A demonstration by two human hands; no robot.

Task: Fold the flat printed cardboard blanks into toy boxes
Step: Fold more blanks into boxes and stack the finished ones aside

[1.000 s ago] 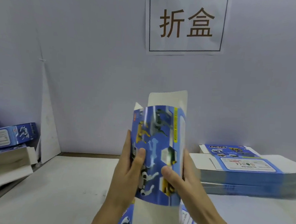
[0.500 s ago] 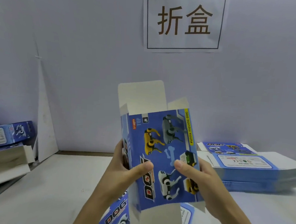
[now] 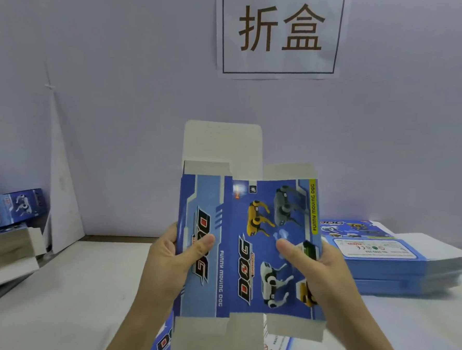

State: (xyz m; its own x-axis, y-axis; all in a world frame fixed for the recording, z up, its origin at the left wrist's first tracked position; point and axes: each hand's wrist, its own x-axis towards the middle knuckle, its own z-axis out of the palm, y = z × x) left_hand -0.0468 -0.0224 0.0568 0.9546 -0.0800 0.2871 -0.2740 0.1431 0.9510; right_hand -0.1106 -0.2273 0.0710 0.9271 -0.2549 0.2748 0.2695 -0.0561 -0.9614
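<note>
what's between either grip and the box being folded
Nothing visible. The left grip holds the half-opened box by its left edge and the right grip by its right edge, thumbs pressed on the printed front.

You face a white paper sign (image 3: 280,34) in the upper middle of the frame, two large brown characters inside a dark border, fixed to the pale wall (image 3: 121,87). At left a narrow white triangular panel (image 3: 60,205) rises from the worktop (image 3: 81,301).
</note>
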